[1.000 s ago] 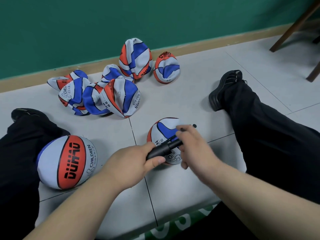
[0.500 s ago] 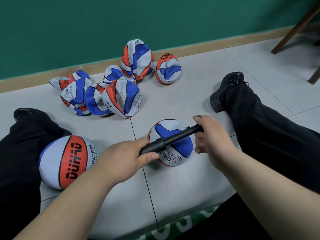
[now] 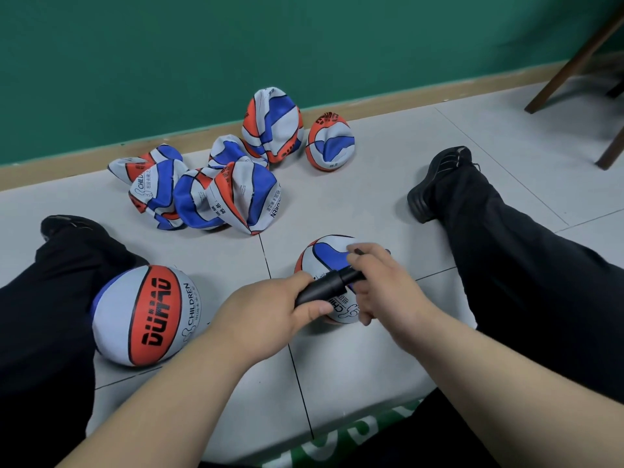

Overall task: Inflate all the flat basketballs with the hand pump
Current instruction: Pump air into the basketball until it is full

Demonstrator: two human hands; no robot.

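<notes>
Pumping the small red, white and blue basketball (image 3: 322, 255), which rests on the pale tiled floor (image 3: 354, 366) between the outstretched legs. The left hand (image 3: 266, 309) wraps the barrel of the slim black plastic hand pump (image 3: 322, 288); the right hand (image 3: 381, 282) is fisted round its handle, close against the barrel. The stroke likely goes best if the left hand fixes the barrel in line with the needle while the right drives straight along the axis, since sideways force could bend the needle or roll the ball. Needle and valve are hidden beneath the hands, so seating cannot be checked. The crumpled flat basketballs (image 3: 216, 194) overlap near the green wall, their count unclear; a round inflated basketball (image 3: 145, 315) lies against the left leg.
</notes>
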